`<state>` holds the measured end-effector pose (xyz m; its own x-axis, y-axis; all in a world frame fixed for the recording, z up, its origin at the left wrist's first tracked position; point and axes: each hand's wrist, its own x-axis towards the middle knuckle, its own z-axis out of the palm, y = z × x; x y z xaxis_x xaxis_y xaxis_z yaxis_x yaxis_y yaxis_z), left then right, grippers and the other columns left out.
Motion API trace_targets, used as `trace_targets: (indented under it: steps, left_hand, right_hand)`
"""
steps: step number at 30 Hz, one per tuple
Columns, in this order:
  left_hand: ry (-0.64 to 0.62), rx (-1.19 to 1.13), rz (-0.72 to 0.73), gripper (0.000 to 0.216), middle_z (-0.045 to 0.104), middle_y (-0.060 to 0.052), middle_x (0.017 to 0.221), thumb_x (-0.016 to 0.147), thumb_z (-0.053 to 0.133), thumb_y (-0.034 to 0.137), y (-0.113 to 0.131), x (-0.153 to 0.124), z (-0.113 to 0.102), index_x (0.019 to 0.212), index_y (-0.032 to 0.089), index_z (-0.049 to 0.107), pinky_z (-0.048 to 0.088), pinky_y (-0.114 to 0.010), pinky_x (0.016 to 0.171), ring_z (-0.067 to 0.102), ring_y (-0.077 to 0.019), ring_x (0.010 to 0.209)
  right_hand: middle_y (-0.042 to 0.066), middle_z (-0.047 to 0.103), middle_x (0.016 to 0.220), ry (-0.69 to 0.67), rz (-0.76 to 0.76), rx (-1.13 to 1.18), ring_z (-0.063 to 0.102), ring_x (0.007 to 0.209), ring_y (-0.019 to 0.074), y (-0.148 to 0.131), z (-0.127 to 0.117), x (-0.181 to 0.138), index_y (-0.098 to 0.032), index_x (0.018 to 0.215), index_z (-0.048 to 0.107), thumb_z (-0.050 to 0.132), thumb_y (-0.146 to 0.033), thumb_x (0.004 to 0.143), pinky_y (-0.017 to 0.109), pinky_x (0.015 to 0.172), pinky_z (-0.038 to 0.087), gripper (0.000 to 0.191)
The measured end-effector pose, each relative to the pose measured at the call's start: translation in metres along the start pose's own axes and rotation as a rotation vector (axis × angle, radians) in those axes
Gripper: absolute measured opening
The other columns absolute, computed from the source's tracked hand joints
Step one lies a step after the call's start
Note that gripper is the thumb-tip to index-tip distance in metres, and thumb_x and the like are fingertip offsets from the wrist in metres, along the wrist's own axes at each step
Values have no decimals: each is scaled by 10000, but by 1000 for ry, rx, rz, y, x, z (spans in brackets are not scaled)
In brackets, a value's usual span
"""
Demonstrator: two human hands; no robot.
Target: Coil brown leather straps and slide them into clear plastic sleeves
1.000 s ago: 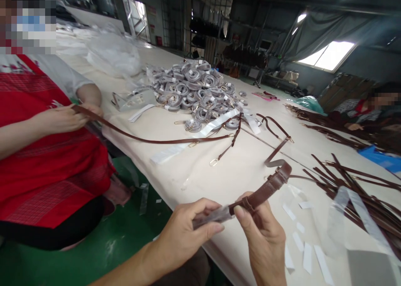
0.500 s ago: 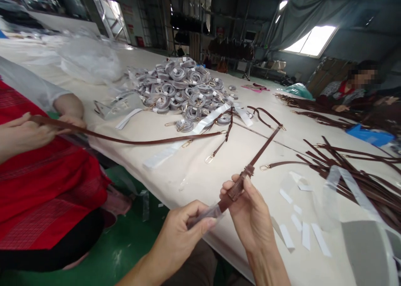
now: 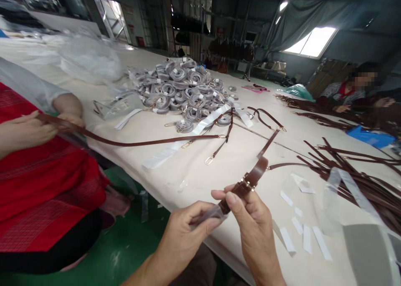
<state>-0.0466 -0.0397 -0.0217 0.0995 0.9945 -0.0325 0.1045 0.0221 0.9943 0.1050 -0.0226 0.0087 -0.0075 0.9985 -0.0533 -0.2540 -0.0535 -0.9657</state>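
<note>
Strap [image 3: 259, 172] is now bowing, no longer running straight, above the worktop [image 3: 199, 179], left hand [image 3: 184, 228] gripping its sleeve [image 3: 213, 213], right hand [image 3: 255, 219] pinching just beyond, so slack is apparently gathering there.

green floor [image 3: 125, 244] — dark wall [image 3: 354, 45] — bright window [image 3: 308, 44], lit lamp [image 3: 283, 5] overhead

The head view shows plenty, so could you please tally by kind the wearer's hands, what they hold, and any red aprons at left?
Wearer's hands: 2 (left hand, right hand)
Brown strap: 1
Plastic sleeve: 1
Red apron: 1
Total: 5
</note>
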Motion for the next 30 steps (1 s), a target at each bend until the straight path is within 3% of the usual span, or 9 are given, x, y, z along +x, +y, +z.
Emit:
trace_targets:
  steps: [8, 14, 21, 26, 30]
  left_hand:
    - [-1, -66, -72, 223, 695, -18, 775, 798, 726, 369, 1, 1, 3, 894, 167, 731, 444, -205, 657, 595, -150, 718]
    - [10, -48, -74, 198, 602, 20, 651, 794, 747, 356, 4, 1, 4, 793, 161, 711, 398, -190, 568, 501, -111, 607]
    - [20, -170, -43, 178, 745, -28, 808, 792, 756, 317, 9, 2, 5, 893, 171, 743, 520, -222, 698, 661, -169, 741]
    - [8, -212, -23, 159, 764, -23, 870, 805, 760, 295, 10, 3, 8, 920, 187, 739, 533, -212, 759, 691, -172, 819]
    - [6, -249, -36, 184, 744, -14, 827, 800, 783, 331, 9, 4, 10, 889, 179, 732, 521, -200, 731, 674, -162, 801]
  right_hand:
    - [75, 782, 983, 10, 14, -13, 693, 900, 192, 1, 4, -1, -200, 963, 692, 702, -442, 872, 291, 791, 554, 259]
    - [102, 777, 1017, 13, 15, 38, 699, 896, 215, 4, 2, 2, -197, 966, 701, 720, -462, 854, 309, 748, 562, 289]
    - [96, 754, 1127, 44, 71, 23, 665, 1087, 250, 4, 6, -8, -202, 1027, 749, 723, -455, 851, 364, 950, 535, 310]
    - [83, 723, 1222, 16, 73, -21, 633, 1144, 260, 11, 2, -9, -231, 1069, 755, 746, -480, 821, 381, 989, 515, 352]
    - [79, 718, 1228, -32, 72, 27, 654, 1081, 242, 18, 1, -10, -239, 1038, 756, 753, -451, 823, 355, 923, 538, 302]
